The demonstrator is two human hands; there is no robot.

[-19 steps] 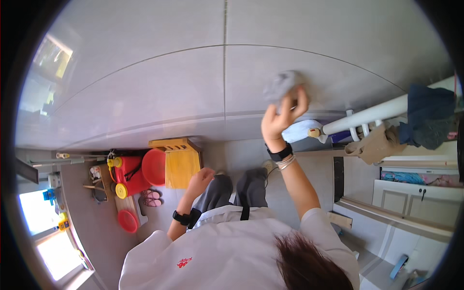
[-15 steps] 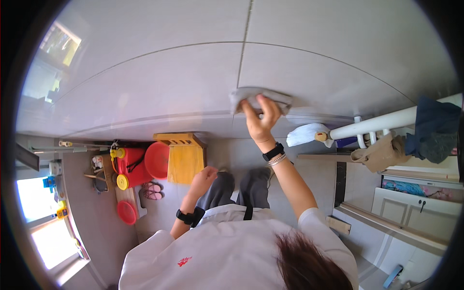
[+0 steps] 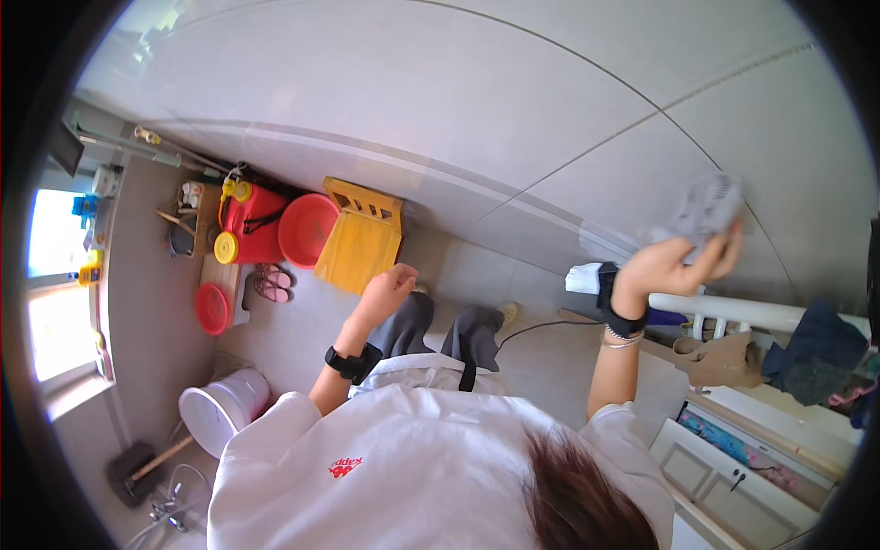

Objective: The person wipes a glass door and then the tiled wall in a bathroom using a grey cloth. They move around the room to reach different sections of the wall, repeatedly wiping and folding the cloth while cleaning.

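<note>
A grey cloth [image 3: 709, 207], bunched and smeared by motion, lies against the pale tiled wall [image 3: 412, 92] at the right. My right hand [image 3: 674, 264] is closed on it from below, its fingers partly blurred. Dark and beaded bands circle that wrist. My left hand [image 3: 390, 286] hangs in front of my body near the yellow wooden chair [image 3: 359, 247], loosely curled, with nothing seen in it. A black band is on the left wrist.
Left of the chair stand a red basin [image 3: 308, 231], a red tank [image 3: 259, 220] and pink slippers [image 3: 272, 282]. A white bucket [image 3: 225, 408] and a mallet [image 3: 137, 472] are lower left. White pipes [image 3: 761, 312] with hanging clothes [image 3: 816, 344] flank the right.
My right hand has carried the cloth far to the right along the wall. The view has turned, bringing the bucket and mallet in. My left hand stays curled before my body.
</note>
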